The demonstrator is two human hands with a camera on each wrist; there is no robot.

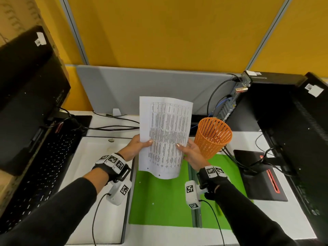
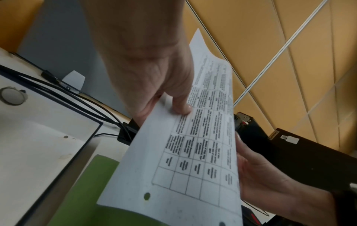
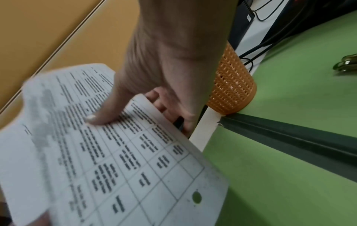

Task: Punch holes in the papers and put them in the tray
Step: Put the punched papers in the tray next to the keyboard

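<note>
I hold a printed sheet of paper [image 1: 165, 135] upright in the air over the green mat [image 1: 159, 201]. My left hand [image 1: 140, 144] pinches its left edge, thumb on the printed face. My right hand [image 1: 188, 150] pinches its right edge the same way. Two punched holes [image 1: 159, 175] show near the sheet's bottom edge. The left wrist view shows the paper [image 2: 193, 152], my left hand [image 2: 154, 76] and one hole [image 2: 147, 196]. In the right wrist view my right hand [image 3: 164, 68] has its thumb pressed on the paper [image 3: 115, 152]. A white, dark-rimmed tray [image 1: 92, 166] lies left of the mat.
An orange mesh basket [image 1: 213, 137] stands just right of the paper, close to my right hand. A grey rail [image 1: 195, 210] crosses the mat. A black keyboard [image 1: 44, 166] and monitor [image 1: 26, 103] are left; another monitor [image 1: 292, 139] and cables [image 1: 239, 162] are right.
</note>
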